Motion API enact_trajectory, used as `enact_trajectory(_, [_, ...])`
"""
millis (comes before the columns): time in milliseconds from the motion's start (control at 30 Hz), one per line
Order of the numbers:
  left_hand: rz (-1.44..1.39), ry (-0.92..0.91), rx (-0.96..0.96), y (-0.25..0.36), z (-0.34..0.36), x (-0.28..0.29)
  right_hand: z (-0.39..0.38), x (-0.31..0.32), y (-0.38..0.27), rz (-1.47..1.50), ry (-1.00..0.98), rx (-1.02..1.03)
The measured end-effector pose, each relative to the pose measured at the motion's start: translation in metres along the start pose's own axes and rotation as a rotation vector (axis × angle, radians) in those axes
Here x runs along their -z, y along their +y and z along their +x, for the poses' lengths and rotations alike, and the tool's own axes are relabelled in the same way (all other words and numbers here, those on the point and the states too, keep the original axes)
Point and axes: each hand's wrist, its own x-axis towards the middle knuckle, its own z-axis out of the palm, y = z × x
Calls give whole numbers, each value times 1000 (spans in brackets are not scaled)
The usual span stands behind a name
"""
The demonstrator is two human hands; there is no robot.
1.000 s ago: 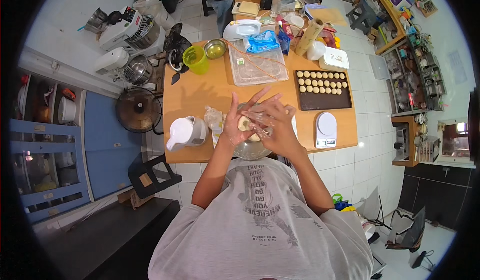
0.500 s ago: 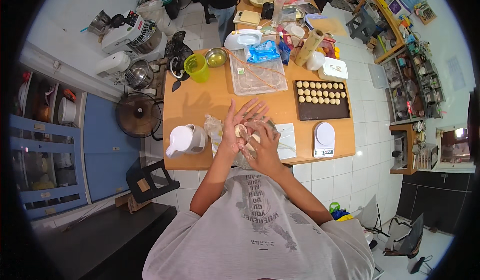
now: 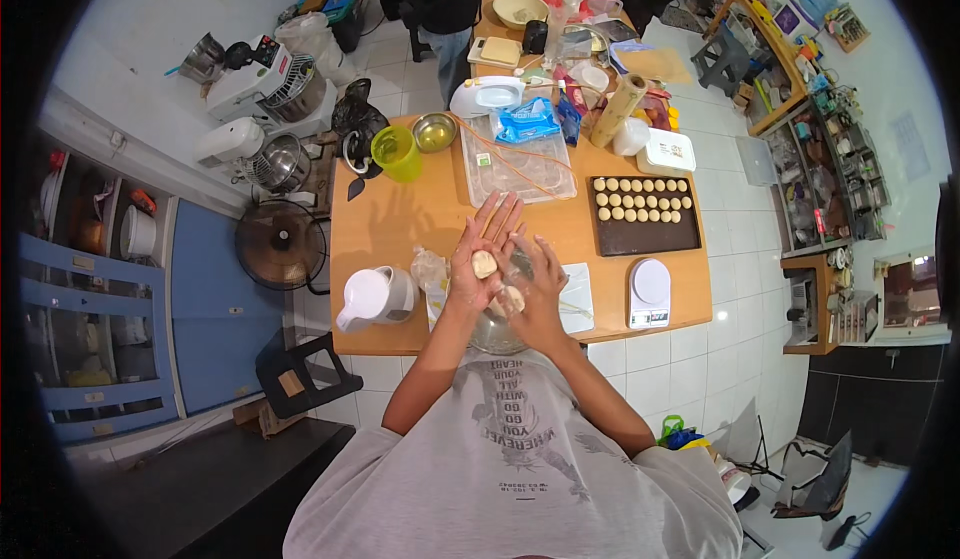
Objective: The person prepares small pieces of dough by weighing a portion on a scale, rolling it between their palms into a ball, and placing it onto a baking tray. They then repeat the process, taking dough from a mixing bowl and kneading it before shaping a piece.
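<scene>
Dough lump (image 3: 484,264) rests on spread left hand (image 3: 487,237); likely light, soft, easily dented: cradle underneath. Right hand (image 3: 540,294): can't tell grip.

Looks matt on the dough piece (image 3: 484,264), smooth and wood-like across the worktop (image 3: 385,244), shiny and metallic on the small bowl (image 3: 436,148), translucent plastic on the lime-green cup (image 3: 398,156).

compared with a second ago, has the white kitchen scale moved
No: the white kitchen scale keeps its place on the wooden table, just in front of the dark baking tray.
</scene>
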Motion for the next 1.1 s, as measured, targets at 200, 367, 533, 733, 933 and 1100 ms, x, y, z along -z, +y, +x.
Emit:
enact_trajectory(200, [114, 2, 18, -12, 1, 16, -8, -4, -9, -143, -101, 62])
enact_trajectory(367, [82, 35, 64, -15, 1, 14, -6, -3, -10, -129, -35, 66])
enact_trajectory(533, [-81, 76, 152, -13, -17, 25, 3, 5, -7, -59, -199, 90])
enact_trajectory(733, [-223, 0, 325, -8, -31, 19, 17, 15, 18, 173, -220, -11])
enact_trajectory(933, [-48, 16, 225, -18, -30, 13, 6, 2, -2, 160, -161, 35])
enact_trajectory(1100, [-12, -46, 180, -10, -31, 9, 7, 7, -5, 251, -188, -9])
